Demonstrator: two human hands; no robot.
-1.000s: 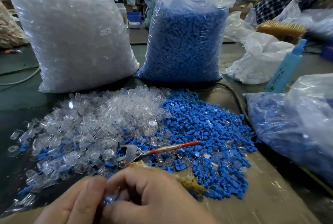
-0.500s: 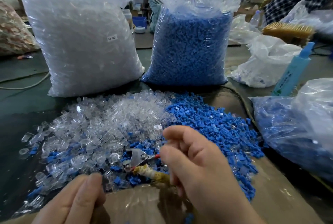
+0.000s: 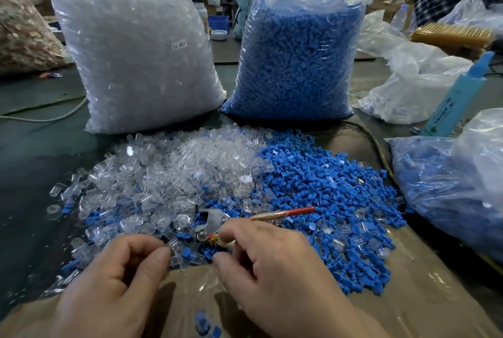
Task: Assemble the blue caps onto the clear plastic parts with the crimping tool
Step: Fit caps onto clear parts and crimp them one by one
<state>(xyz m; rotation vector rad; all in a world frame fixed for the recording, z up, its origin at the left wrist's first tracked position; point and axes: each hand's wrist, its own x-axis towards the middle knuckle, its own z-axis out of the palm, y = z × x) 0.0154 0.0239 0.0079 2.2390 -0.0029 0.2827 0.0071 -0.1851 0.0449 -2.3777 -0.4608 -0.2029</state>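
The left hand (image 3: 117, 277) is curled, thumb and forefinger pinching what looks like a clear plastic part (image 3: 175, 253) at the near edge of the heap of clear parts (image 3: 168, 174). It does best to hold that part steady with its open end turned toward the other hand. The crimping tool (image 3: 213, 219) lies on the heap, red handle pointing right. The right hand (image 3: 272, 264) hovers curled at the tool's wrapped handle; whether it grips anything I cannot tell. It should pick a single piece from the blue caps (image 3: 326, 196), seat it squarely, then squeeze with the tool.
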